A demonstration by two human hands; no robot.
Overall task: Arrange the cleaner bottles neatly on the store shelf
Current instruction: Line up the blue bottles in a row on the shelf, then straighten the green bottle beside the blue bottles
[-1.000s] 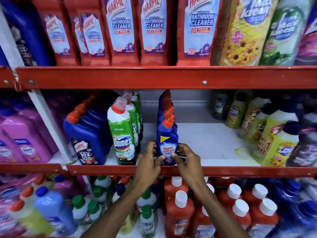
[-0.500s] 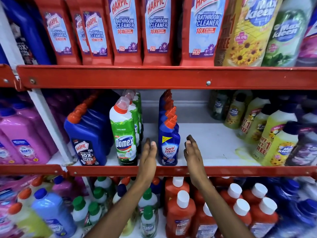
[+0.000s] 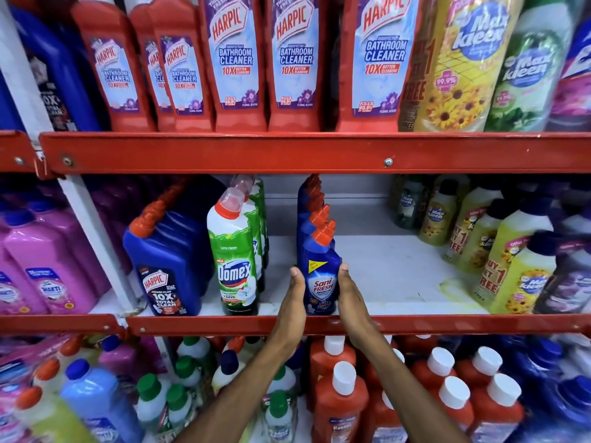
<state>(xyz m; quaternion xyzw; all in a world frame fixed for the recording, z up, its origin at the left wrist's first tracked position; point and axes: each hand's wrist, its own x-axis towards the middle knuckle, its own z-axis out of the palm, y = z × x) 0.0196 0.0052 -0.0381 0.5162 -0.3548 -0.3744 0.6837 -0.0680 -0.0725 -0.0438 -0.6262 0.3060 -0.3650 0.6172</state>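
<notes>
A blue Sani Fresh bottle (image 3: pixel 321 276) with an orange angled cap is seen upright at the front edge of the middle shelf (image 3: pixel 399 273), heading a single file of like bottles (image 3: pixel 315 212) that runs toward the back. Its white-and-red label is turned forward. Its two sides are pressed by flat palms. To its left, a green-and-white Domex bottle (image 3: pixel 235 260) is stood upright, also heading a row. Further left, a wide blue Harpic bottle (image 3: pixel 164 263) is placed upright.
</notes>
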